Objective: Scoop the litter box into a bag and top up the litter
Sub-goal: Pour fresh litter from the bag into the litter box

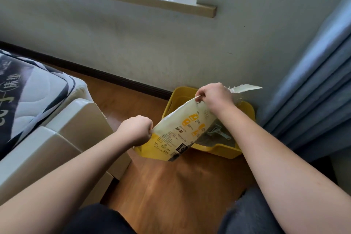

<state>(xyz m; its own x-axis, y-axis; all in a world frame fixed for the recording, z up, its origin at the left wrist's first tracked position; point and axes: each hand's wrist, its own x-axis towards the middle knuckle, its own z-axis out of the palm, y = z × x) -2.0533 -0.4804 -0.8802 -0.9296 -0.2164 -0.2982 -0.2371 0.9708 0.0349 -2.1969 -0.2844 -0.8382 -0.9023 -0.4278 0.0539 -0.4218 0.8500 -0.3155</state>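
Both hands (215, 97) gripping litter bag (178, 131)

The litter bag (178, 129) hides the left half of the yellow litter box (224, 150) and part of the pale scoop (218, 133) lying in it. Its printed text is too small to read. Both hands' fingers curl out of sight behind the knuckles. The mattress (28, 91) runs off the left edge.

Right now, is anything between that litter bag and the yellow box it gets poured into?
Nothing visible blocks it. Both hands, left hand and right hand, grip the litter bag right over the yellow litter box. Only the scoop lies inside, on the litter.
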